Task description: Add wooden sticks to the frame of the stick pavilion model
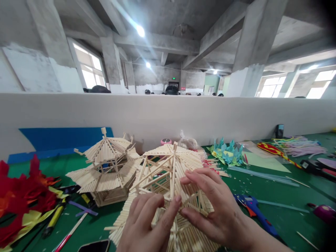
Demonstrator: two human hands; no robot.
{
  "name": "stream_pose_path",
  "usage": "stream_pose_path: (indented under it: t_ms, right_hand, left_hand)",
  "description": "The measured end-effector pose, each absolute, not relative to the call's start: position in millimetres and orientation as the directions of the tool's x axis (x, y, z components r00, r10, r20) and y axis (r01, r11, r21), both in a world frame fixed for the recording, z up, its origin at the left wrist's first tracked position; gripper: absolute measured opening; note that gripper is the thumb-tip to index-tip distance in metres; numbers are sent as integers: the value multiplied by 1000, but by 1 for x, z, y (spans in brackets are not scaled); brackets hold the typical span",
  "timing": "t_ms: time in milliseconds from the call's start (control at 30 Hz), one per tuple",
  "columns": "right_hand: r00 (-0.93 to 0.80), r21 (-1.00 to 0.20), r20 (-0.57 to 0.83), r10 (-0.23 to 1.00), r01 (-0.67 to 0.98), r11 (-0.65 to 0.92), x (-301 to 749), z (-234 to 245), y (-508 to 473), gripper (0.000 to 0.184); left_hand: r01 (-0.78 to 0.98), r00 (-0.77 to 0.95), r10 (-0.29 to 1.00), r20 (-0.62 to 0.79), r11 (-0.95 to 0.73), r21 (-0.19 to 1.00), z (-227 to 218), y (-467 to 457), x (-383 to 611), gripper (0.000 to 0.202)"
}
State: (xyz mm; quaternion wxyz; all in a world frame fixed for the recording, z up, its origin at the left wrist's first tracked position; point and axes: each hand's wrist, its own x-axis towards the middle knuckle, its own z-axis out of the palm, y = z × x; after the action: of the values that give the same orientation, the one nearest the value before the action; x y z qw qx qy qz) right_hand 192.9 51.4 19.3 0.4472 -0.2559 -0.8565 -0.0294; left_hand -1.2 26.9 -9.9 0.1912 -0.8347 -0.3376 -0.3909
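A pavilion model of pale wooden sticks (157, 150) stands in front of me, its roof part covered and part bare frame. My left hand (149, 220) is at the near side of the roof, fingers curled and thumb stretched out, closed about a ridge stick (172, 182). On the right, my right hand (215, 206) lies against the roof sticks, fingers stretched out and thumb apart below them. Both hands partly cover the lower roof. A two-tiered stick pavilion (105, 175) stands to the left, apart from my hands.
A blue glue gun (258, 211) lies right on the green table (223, 224). Red paper pieces (23, 199) and a yellow cutter knife (54, 218) are left; a phone (94, 246) is at the front edge. Teal paper work (228, 152) sits behind, before a white partition (168, 113).
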Motion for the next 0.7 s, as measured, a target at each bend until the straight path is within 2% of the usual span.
stream_pose_path:
  t_ms: [100, 200, 267, 367, 567, 700]
  right_hand:
    - [-466, -177, 782, 413, 470, 865, 193, 18, 51, 58]
    - [-462, -171, 790, 404, 467, 867, 193, 17, 52, 58]
    - [-459, -170, 790, 407, 473, 864, 192, 17, 52, 57]
    - [-457, -173, 789, 411, 476, 862, 192, 18, 53, 57]
    - [-449, -191, 789, 420, 470, 862, 192, 18, 53, 58]
    - [-452, -189, 788, 419, 470, 862, 192, 18, 53, 58]
  left_hand:
    - [732, 445, 402, 800, -678, -67, -9, 29, -2, 39]
    - [696, 499, 331, 801, -704, -143, -7, 32, -4, 34]
    - [694, 511, 329, 794, -703, -156, -7, 32, -5, 35]
    - [707, 501, 372, 781, -696, -122, -8, 32, -5, 39]
    - [701, 492, 377, 784, -706, -101, -10, 30, -3, 40]
    - [711, 438, 418, 796, -702, -22, -10, 28, 0, 39]
